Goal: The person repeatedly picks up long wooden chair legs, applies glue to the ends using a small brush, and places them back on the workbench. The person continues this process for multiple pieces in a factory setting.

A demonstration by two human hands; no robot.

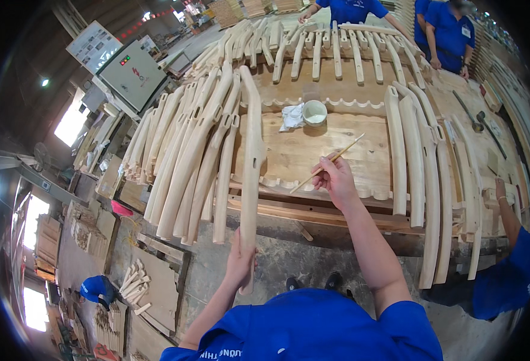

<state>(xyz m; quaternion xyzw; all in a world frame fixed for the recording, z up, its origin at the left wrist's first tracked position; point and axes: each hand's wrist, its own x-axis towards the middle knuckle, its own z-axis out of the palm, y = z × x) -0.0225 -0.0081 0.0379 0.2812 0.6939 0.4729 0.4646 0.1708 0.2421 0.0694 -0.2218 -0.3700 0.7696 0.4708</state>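
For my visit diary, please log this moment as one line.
left hand: holds wooden piece; right hand: holds thin stick; bench: cup beside white wad

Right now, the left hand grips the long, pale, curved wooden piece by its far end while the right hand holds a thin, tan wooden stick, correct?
Not quite: the head view shows the left hand gripping the long, pale wooden piece toward its near end. The right hand does hold the thin, tan stick.
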